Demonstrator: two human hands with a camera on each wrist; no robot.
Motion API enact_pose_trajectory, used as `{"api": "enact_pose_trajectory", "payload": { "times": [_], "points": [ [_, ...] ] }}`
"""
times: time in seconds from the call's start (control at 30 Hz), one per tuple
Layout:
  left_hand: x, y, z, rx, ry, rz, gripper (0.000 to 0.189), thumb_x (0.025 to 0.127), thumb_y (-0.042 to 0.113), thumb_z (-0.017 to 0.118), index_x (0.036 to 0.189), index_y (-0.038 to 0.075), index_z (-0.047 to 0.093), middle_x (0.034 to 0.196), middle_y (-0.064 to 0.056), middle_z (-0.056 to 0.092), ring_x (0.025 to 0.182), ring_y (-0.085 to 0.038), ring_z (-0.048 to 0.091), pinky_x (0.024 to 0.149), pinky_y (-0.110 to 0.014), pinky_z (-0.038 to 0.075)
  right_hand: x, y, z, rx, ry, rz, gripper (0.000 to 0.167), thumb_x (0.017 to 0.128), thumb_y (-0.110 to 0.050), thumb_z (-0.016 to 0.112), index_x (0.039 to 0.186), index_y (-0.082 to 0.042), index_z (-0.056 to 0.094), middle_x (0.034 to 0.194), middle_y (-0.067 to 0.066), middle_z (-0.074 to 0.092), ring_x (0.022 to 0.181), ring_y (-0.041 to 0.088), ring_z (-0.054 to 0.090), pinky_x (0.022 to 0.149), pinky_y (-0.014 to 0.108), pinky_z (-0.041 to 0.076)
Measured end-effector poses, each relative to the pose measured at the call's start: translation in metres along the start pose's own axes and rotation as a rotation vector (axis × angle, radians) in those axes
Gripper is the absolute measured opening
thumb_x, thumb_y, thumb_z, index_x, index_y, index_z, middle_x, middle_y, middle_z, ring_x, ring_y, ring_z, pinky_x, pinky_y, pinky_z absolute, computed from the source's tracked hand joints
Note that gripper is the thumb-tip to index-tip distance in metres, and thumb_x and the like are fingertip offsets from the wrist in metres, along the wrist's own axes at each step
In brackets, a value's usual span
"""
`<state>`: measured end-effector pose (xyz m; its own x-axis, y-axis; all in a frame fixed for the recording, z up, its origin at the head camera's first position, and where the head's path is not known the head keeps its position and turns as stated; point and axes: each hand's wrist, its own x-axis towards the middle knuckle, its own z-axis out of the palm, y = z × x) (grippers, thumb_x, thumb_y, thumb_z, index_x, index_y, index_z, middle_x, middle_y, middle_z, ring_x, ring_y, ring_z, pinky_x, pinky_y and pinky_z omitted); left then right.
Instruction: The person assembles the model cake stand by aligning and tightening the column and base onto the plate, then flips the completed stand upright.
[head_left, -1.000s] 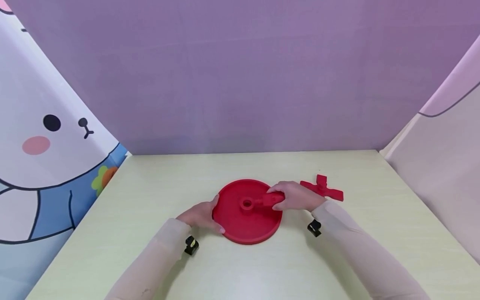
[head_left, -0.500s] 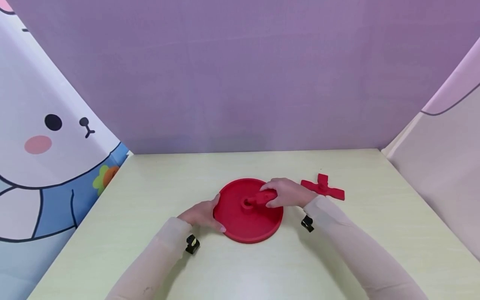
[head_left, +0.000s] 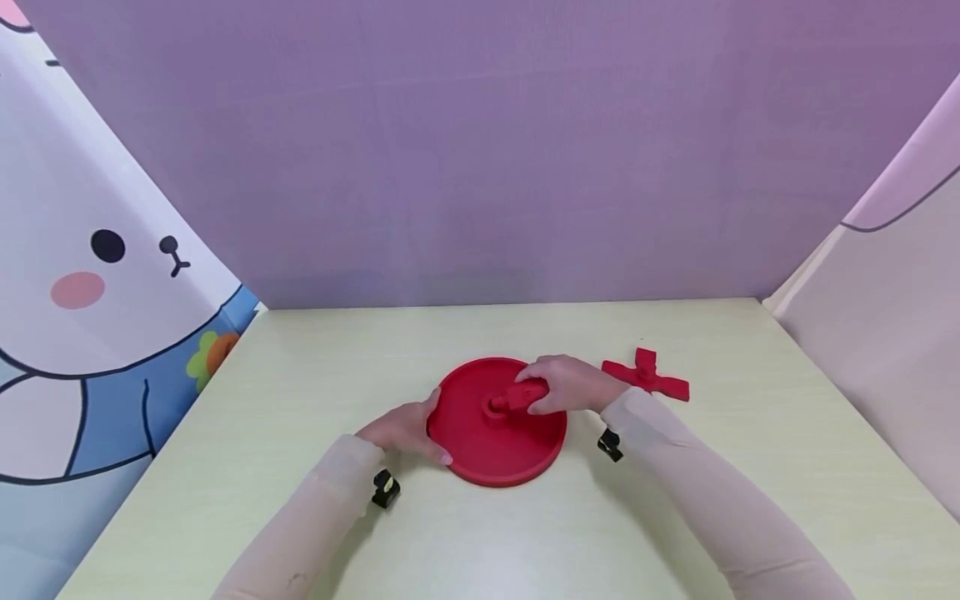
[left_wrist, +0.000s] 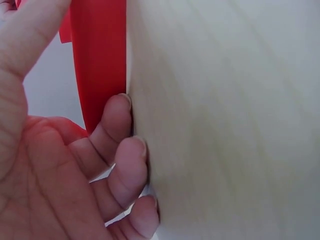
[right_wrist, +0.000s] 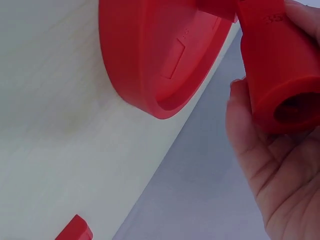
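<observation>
A red round base [head_left: 495, 458] with a raised rim lies on the table, a hollow collar [head_left: 491, 412] rising at its middle. My left hand [head_left: 401, 429] grips the rim at the left side, thumb and fingers spread round it. In my right hand [head_left: 573, 385] I hold a red cylindrical piece [right_wrist: 280, 55], tilted, its narrow end at the collar's mouth. The right wrist view shows a round hole in its wide end and raised marks on its side. The left wrist view shows bent fingers [left_wrist: 117, 115] low against the base's wall.
A red cross-shaped piece [head_left: 647, 375] lies on the table to the right, just beyond the right wrist. The pale tabletop [head_left: 330, 358] ends at a purple backdrop [head_left: 480, 167]. A cartoon-printed cloth [head_left: 112, 333] hangs along the left side.
My right hand has moved left with the cylindrical piece, bringing its narrow end to the collar. The left hand and the base have stayed in place.
</observation>
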<state>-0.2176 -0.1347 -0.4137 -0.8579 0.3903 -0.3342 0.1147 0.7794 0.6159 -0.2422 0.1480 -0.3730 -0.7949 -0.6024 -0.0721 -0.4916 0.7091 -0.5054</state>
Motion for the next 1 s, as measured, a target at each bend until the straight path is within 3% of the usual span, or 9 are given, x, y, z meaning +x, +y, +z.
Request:
{"api": "enact_pose_trajectory", "payload": {
  "times": [0.23,0.4,0.67,0.87,1.0],
  "points": [
    [0.002,-0.003,0.001,-0.023,-0.019,0.013,0.115,0.069,0.027,0.086,0.152,-0.002,0.012,0.136,-0.013,0.047,0.123,-0.031,0.043,0.09,-0.043,0.048,0.0,-0.01,0.003,-0.146,0.017,-0.023,0.051,0.07,-0.016,0.084,0.118,-0.01,0.066,0.098,0.002,0.058,0.085,0.015,0.055,0.066,0.026,0.053],
    [0.003,-0.004,0.001,-0.032,-0.006,0.003,0.116,0.068,0.027,0.087,0.152,0.0,0.013,0.137,-0.012,0.047,0.123,-0.03,0.043,0.091,-0.044,0.047,0.003,-0.016,0.003,-0.194,0.051,-0.04,0.052,0.072,-0.017,0.083,0.12,-0.01,0.065,0.099,0.003,0.058,0.084,0.015,0.055,0.066,0.027,0.053],
    [0.003,-0.003,0.001,-0.049,-0.005,-0.004,0.115,0.068,0.026,0.087,0.153,0.002,0.013,0.138,-0.011,0.046,0.123,-0.029,0.042,0.088,-0.043,0.049,0.008,-0.024,0.0,-0.053,0.107,-0.018,0.047,0.072,-0.017,0.084,0.112,-0.008,0.062,0.096,0.0,0.059,0.083,0.014,0.055,0.065,0.025,0.052],
    [0.001,-0.003,0.002,-0.094,-0.018,-0.002,0.115,0.067,0.025,0.087,0.153,0.004,0.013,0.135,-0.008,0.047,0.122,-0.027,0.043,0.085,-0.042,0.051,0.012,-0.03,0.0,-0.004,0.122,-0.012,0.051,0.074,-0.017,0.083,0.119,-0.007,0.06,0.1,0.001,0.059,0.087,0.015,0.055,0.068,0.025,0.052],
    [0.001,-0.003,0.001,-0.111,-0.024,0.018,0.115,0.067,0.025,0.087,0.154,0.005,0.013,0.132,-0.007,0.048,0.12,-0.026,0.044,0.084,-0.041,0.051,0.016,-0.03,0.001,0.095,0.146,-0.008,0.055,0.075,-0.015,0.083,0.123,-0.006,0.058,0.104,0.002,0.059,0.092,0.017,0.056,0.07,0.026,0.054]
  ]
}}
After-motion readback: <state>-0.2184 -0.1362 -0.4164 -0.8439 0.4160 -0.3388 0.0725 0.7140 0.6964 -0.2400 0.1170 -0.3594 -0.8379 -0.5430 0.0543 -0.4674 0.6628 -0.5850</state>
